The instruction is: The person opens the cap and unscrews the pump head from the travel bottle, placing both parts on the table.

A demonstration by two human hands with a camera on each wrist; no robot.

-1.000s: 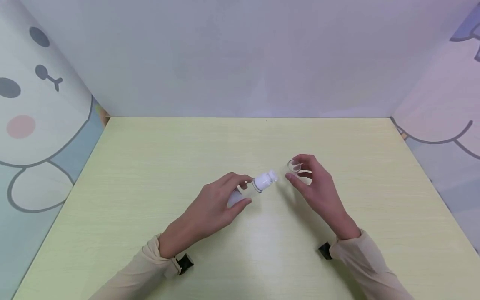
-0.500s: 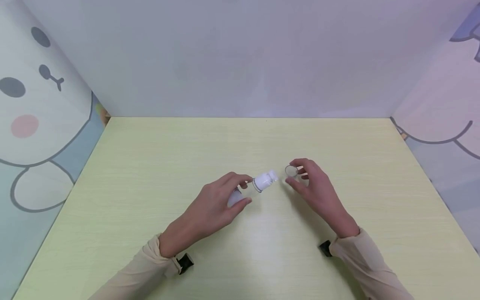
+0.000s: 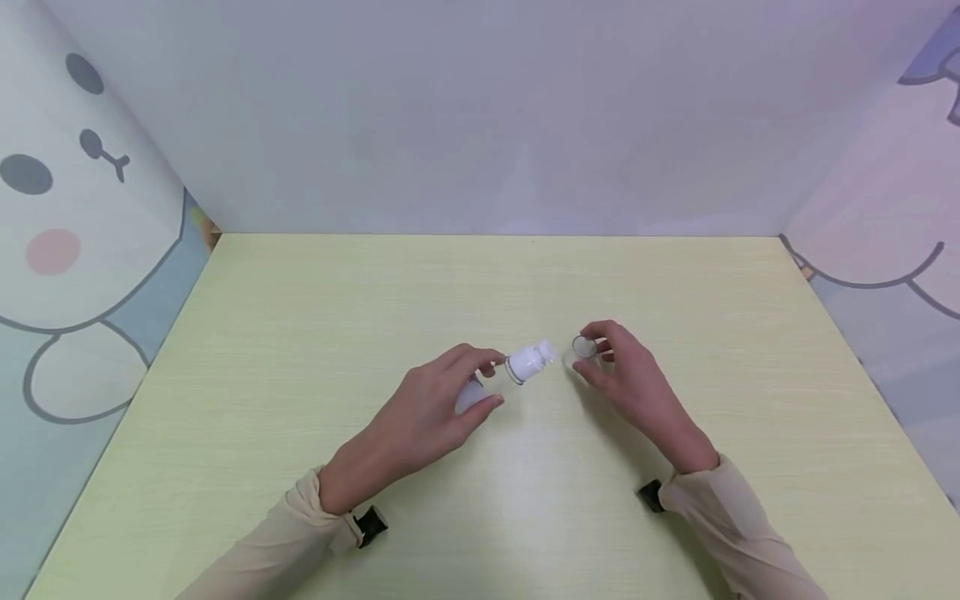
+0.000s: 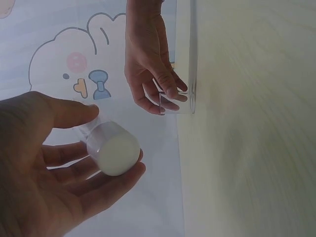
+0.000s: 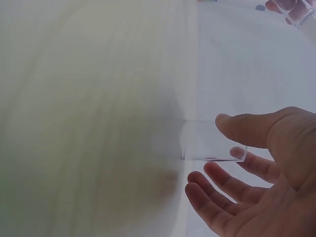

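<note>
My left hand (image 3: 431,408) holds a small clear bottle with a white nozzle top (image 3: 527,361), tilted so the top points right and away from me. In the left wrist view its round, white-looking base (image 4: 118,153) faces the camera, between thumb and fingers. My right hand (image 3: 633,379) pinches a clear cylindrical cap (image 5: 207,143) between thumb and index finger, the other fingers spread beside it. The cap's lower rim is right at the tabletop, and its round end shows from above in the head view. A short gap separates the nozzle from the cap.
Both hands work over the middle of a pale wood-grain table (image 3: 337,292). A plain light wall (image 3: 480,117) rises along its back edge, with cartoon-printed panels (image 3: 90,275) at the sides. A small black device (image 3: 370,527) sits at each cuff.
My right hand has come slightly toward me and lower, and the cap has turned so its round end faces up. The left hand and bottle have stayed in place.
</note>
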